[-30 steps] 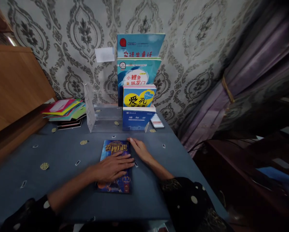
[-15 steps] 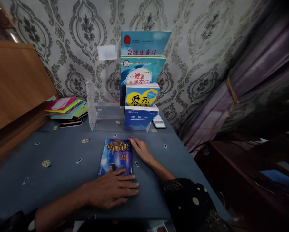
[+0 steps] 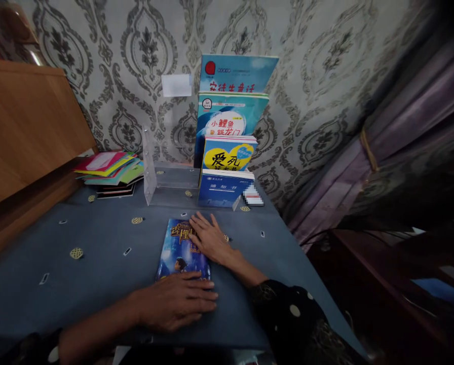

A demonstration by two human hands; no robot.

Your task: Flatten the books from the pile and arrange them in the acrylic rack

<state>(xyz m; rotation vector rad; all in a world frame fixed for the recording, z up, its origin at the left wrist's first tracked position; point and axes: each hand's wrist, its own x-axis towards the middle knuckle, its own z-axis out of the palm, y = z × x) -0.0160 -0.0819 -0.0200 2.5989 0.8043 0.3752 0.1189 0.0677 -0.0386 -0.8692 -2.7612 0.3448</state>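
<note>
A dark blue paperback book (image 3: 176, 248) with gold lettering lies face up on the cloth-covered table. My left hand (image 3: 177, 300) rests flat across the book's lower edge, fingers stretched to the right. Over the upper right corner of the cover lies my right hand (image 3: 211, 238), palm down with its fingers spread, hiding part of the title. Beyond the book stands a clear acrylic stepped rack (image 3: 169, 195). Its right side holds several upright books, with a blue booklet (image 3: 225, 190) in front and a yellow-and-blue book (image 3: 229, 156) behind it.
A pile of colourful booklets (image 3: 111, 167) lies left of the rack, near a wooden cabinet (image 3: 25, 121). Patterned wallpaper with a white card (image 3: 176, 85) rises behind. The table's right edge (image 3: 306, 268) slants past a purple curtain (image 3: 348, 167).
My right hand has moved left from the book's right edge onto its top corner, and its fingers have spread. My left hand stays on the lower edge. The view has shifted slightly.
</note>
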